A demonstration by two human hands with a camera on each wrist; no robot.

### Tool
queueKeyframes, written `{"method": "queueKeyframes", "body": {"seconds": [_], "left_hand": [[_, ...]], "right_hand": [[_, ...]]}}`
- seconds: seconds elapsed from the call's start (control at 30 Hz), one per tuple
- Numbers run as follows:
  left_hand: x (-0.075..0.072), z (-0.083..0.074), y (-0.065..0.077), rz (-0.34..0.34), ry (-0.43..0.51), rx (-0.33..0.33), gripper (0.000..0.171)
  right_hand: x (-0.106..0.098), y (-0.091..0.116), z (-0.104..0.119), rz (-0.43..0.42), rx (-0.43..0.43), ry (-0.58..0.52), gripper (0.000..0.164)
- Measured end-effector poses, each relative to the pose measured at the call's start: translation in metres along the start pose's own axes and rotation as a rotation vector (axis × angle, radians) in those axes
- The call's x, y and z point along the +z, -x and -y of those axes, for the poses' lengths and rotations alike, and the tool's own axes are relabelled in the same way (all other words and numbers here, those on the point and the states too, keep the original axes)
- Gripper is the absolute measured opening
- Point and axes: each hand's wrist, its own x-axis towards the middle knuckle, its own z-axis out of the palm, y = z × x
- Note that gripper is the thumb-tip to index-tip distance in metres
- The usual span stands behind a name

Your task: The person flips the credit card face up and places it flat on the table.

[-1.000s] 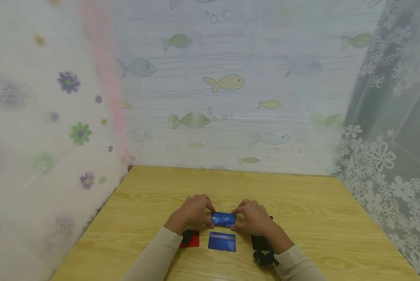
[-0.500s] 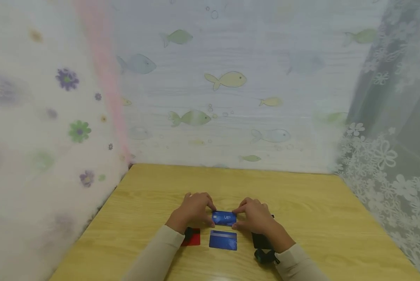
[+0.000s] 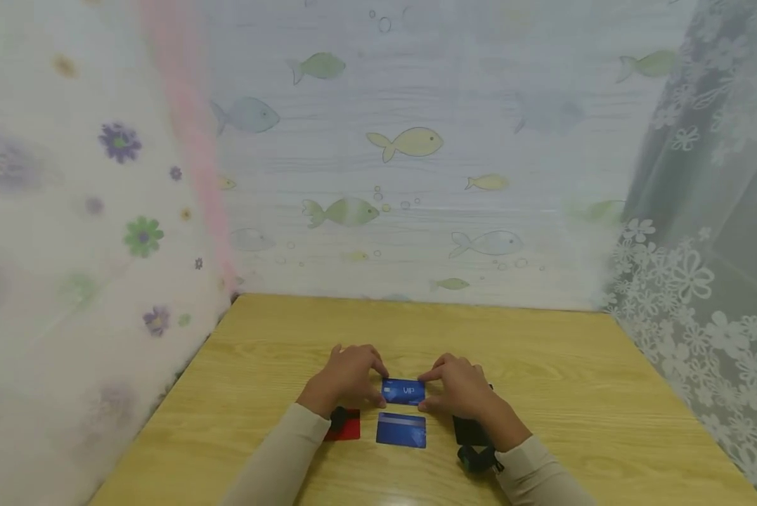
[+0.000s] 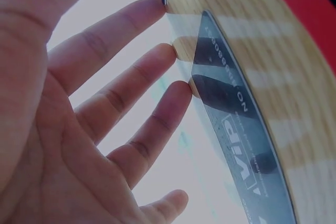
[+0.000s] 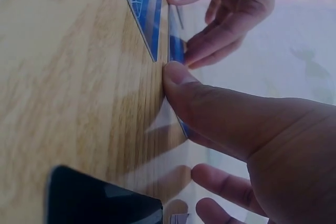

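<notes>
A blue VIP card lies lengthwise between my hands. My left hand holds its left end, thumb at the near corner and index finger at the far one. On the opposite end, my right hand grips in the same manner; its thumb presses the card's edge in the right wrist view. Just nearer to me sits a second blue card, striped side up. In the left wrist view, a dark VIP card lies by the left hand's outer fingers.
A red card is partly covered by the left wrist. Under the right wrist shows a black card. A dark wrist device sits near the right sleeve. The wooden table meets printed curtains at back and sides.
</notes>
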Motion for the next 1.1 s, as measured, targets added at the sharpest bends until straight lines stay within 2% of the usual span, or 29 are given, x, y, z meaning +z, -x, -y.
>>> {"method": "queueKeyframes", "body": {"seconds": [0.17,0.27,0.37,0.5,0.67,0.8,1.03,1.1], "left_hand": [[0.001,0.001,-0.002,0.022,0.019,0.028,0.047],[0.001,-0.003,-0.003,0.013,-0.019,0.038,0.05],[0.0,-0.016,-0.006,-0.014,-0.041,0.04,0.051],[-0.003,-0.036,-0.013,-0.04,-0.022,0.047,0.049],[-0.002,-0.052,-0.023,-0.035,-0.048,0.043,0.049],[-0.003,-0.058,-0.027,-0.024,-0.073,0.04,0.049],[0.003,-0.069,-0.034,-0.024,-0.036,0.05,0.046],[0.005,-0.072,-0.036,-0.024,-0.054,0.051,0.047]], "right_hand": [[-0.002,-0.001,-0.004,0.016,-0.023,-0.007,0.049],[-0.009,0.002,-0.01,0.013,-0.022,-0.043,0.048],[-0.021,0.007,-0.021,0.001,0.014,-0.151,0.043],[-0.037,0.014,-0.038,-0.022,0.051,-0.245,0.038],[-0.049,0.022,-0.056,-0.032,0.05,-0.284,0.04],[-0.054,0.024,-0.064,-0.031,0.05,-0.302,0.04],[-0.057,0.031,-0.078,0.016,0.055,-0.284,0.034],[-0.058,0.031,-0.081,0.026,0.054,-0.287,0.034]]}}
